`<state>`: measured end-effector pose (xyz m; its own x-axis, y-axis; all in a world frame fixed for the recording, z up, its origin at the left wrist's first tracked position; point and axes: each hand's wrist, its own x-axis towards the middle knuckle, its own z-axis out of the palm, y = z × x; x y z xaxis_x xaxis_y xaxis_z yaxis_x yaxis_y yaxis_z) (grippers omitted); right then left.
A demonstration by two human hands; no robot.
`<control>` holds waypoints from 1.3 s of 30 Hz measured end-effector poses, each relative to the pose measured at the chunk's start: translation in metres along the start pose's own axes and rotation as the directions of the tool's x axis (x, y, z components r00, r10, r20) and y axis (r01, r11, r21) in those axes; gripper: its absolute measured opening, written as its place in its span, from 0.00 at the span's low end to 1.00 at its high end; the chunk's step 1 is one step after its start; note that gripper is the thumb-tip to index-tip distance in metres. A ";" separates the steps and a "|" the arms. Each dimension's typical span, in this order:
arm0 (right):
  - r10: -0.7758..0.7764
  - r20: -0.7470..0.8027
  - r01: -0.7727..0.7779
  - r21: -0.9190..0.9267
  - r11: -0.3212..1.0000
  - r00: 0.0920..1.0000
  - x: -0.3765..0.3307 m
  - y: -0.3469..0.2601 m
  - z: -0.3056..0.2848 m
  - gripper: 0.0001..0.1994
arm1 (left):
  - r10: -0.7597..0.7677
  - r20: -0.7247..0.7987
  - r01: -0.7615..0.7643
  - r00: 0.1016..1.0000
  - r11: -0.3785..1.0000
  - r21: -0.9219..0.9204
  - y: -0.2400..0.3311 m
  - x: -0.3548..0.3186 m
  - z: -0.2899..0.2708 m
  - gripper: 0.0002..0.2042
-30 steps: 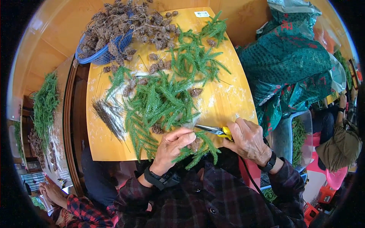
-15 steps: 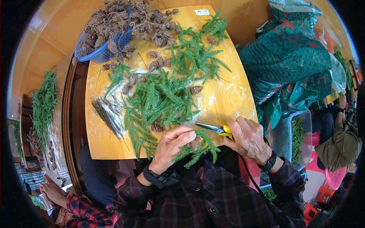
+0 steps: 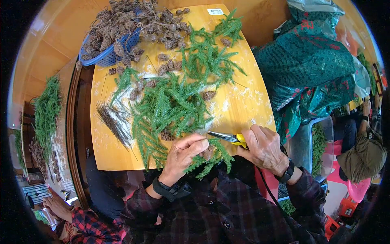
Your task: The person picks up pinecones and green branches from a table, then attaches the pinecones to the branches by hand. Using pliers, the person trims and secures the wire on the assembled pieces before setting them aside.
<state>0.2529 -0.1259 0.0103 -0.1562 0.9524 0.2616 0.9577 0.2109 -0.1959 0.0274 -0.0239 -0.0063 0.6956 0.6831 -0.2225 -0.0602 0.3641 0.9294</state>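
Note:
My left hand (image 3: 185, 156) is closed on a green artificial fir sprig (image 3: 213, 161) at the table's near edge, with a small pine cone (image 3: 208, 152) by the fingertips. In my right hand (image 3: 264, 148) are pliers with yellow handles (image 3: 241, 140) and long metal jaws (image 3: 221, 136), pointing left toward the left hand. The jaw tips lie close to the left fingertips; whether they touch anything there I cannot tell. Beyond the hands a heap of fir sprigs (image 3: 172, 105) covers the middle of the wooden table (image 3: 252, 101). A bundle of thin dark wires (image 3: 115, 124) lies left of it.
A blue basket (image 3: 107, 57) overflowing with pine cones (image 3: 122, 24) stands at the far left. Big green plastic bags (image 3: 304, 61) bulge beside the table's right edge, above a clear bin (image 3: 321, 146) of greenery. Another person's hand (image 3: 57, 205) shows at the lower left.
Almost nothing differs. Both hands keep their hold, and the pliers stay nearly in the same place beside the left fingertips.

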 end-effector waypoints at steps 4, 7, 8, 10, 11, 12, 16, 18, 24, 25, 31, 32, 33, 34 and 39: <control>0.005 0.005 -0.005 -0.002 1.000 1.000 0.000 -0.001 0.000 0.18 | 0.021 -0.020 -0.019 1.000 0.996 0.086 0.001 0.000 0.000 0.09; 0.000 0.019 0.000 -0.012 1.000 1.000 0.000 -0.001 0.000 0.18 | -0.033 -0.012 0.034 0.999 0.995 0.092 -0.006 0.001 -0.005 0.09; 0.000 0.021 0.000 -0.013 1.000 1.000 0.000 -0.001 0.000 0.18 | -0.032 -0.011 0.033 0.999 0.995 0.092 -0.006 0.001 -0.005 0.09; 0.000 0.023 0.001 -0.012 1.000 1.000 0.000 -0.001 0.000 0.17 | -0.027 -0.020 0.029 0.999 0.994 0.102 -0.007 0.001 -0.004 0.10; 0.001 0.030 -0.001 -0.010 1.000 1.000 0.000 -0.001 -0.001 0.17 | -0.027 -0.020 0.029 0.999 0.994 0.103 -0.005 0.001 -0.003 0.10; 0.004 0.039 -0.003 -0.010 1.000 0.999 0.000 -0.001 -0.001 0.17 | -0.004 -0.024 0.006 1.000 0.994 0.110 -0.002 0.001 -0.001 0.09; -0.004 0.045 0.002 0.037 0.999 0.999 0.001 0.001 -0.004 0.17 | 0.047 0.005 -0.047 0.999 0.990 0.137 -0.002 0.001 -0.003 0.07; 0.001 0.068 -0.008 0.101 0.995 0.998 0.003 0.002 -0.008 0.16 | 0.107 0.027 -0.110 0.994 0.970 0.218 -0.001 0.003 -0.004 0.07; 0.042 0.177 -0.099 0.327 0.940 0.983 0.004 0.007 -0.021 0.15 | 0.263 0.085 -0.276 0.961 0.904 0.325 -0.004 0.009 -0.003 0.08; 0.044 0.177 -0.101 0.326 0.940 0.983 0.003 0.010 -0.021 0.15 | 0.272 0.095 -0.288 0.958 0.887 0.360 -0.004 0.009 -0.004 0.08; -0.103 0.442 -0.230 0.636 0.736 0.891 0.018 0.020 -0.029 0.12 | 0.367 0.167 -0.400 0.915 0.776 0.489 -0.005 0.012 -0.009 0.10; -0.100 0.518 -0.355 0.701 0.618 0.849 0.018 0.019 -0.029 0.13 | 0.368 0.167 -0.401 0.915 0.775 0.488 -0.006 0.013 -0.009 0.10; -0.112 0.589 -0.475 0.736 0.482 0.800 0.018 0.019 -0.029 0.15 | 0.381 0.174 -0.417 0.908 0.777 0.471 -0.007 0.014 -0.008 0.10; -0.113 0.589 -0.475 0.737 0.481 0.800 0.017 0.019 -0.028 0.15 | 0.395 0.180 -0.432 0.901 0.779 0.455 -0.008 0.014 -0.008 0.10; -0.105 0.709 -0.665 0.694 0.275 0.697 0.004 0.019 -0.016 0.16 | 0.371 0.209 -0.426 0.905 0.783 0.453 -0.008 0.012 -0.009 0.08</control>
<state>0.2746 -0.1212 0.0231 -0.3812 0.7975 -0.4675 0.1998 -0.4227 -0.8840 0.0299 -0.0128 -0.0189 0.7565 0.6211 0.2048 -0.0186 -0.2926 0.9560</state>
